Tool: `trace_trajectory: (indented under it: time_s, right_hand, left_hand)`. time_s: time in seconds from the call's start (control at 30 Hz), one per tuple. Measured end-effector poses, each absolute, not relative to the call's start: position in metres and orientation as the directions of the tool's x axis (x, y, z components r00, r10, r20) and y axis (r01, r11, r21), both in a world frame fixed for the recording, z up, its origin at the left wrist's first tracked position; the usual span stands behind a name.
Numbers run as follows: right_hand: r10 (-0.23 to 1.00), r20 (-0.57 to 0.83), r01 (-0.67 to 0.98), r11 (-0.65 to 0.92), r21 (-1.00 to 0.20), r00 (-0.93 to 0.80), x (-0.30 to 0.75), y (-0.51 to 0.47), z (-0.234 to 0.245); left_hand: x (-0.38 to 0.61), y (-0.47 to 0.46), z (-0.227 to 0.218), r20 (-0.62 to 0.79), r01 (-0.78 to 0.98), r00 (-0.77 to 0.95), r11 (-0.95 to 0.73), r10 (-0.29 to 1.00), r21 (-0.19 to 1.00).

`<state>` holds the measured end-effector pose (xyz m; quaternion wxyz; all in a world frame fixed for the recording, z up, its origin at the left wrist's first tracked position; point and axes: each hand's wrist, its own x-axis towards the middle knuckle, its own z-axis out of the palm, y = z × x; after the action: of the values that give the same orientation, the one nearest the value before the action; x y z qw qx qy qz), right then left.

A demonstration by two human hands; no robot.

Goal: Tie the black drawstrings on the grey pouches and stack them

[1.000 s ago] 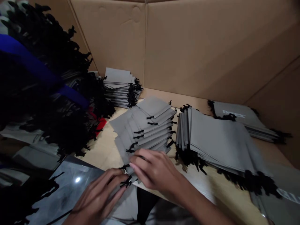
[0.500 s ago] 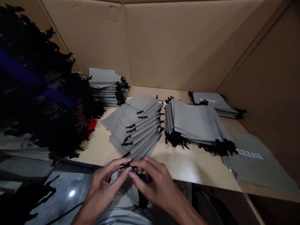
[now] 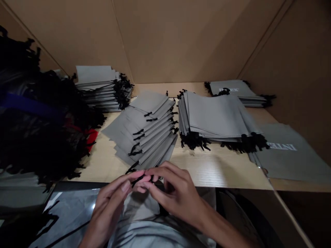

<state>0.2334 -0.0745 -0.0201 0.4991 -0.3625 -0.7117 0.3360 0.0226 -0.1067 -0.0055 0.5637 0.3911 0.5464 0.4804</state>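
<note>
Here, left hand (image 3: 108,206) and right hand (image 3: 178,196), fingertips closed, pinch the black cord (image 3: 138,179) of a grey pouch (image 3: 139,210) just off the table (image 3: 219,172) edge; tightening it likely calls for steady opposed pulls.

A pale, wood-grained tabletop (image 3: 207,172) lies in dim light. Behind it rises a plain brown cardboard wall (image 3: 168,41) with one slanting fold. At the tabletop's right end a second cardboard panel (image 3: 297,69) angles forward and meets the wall in a corner.
</note>
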Motion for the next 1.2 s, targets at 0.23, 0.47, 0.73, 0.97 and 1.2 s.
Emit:
trace_trajectory:
  time_s: [0.23,0.47,0.73,0.97,1.2]
  right_hand:
    - [0.875,0.455,0.061,0.469,-0.881,-0.167,0.237,-0.070,-0.017]
    - [0.888,0.435,0.009,0.441,-0.897,-0.148,0.242,-0.072,-0.015]
    - [0.881,0.448,-0.041,0.447,-0.894,-0.151,0.246,-0.073,-0.006]
    - [0.873,0.465,-0.007,0.469,-0.883,-0.150,0.245,-0.076,-0.004]
    - [0.873,0.466,-0.008,0.470,-0.883,-0.147,0.246,-0.077,-0.008]
  left_hand:
    - [0.033,-0.100,-0.017,-0.023,-0.020,-0.122,0.021,0.992,1.000]
    - [0.033,-0.092,-0.037,-0.027,-0.001,-0.154,0.027,0.988,1.000]
    - [0.040,-0.092,-0.031,-0.064,-0.166,-0.101,0.047,0.993,0.985]
    - [0.055,-0.090,-0.016,-0.209,-0.450,-0.006,0.184,0.978,0.874]
    - [0.059,-0.088,-0.014,-0.288,-0.502,0.036,0.266,0.957,0.823]
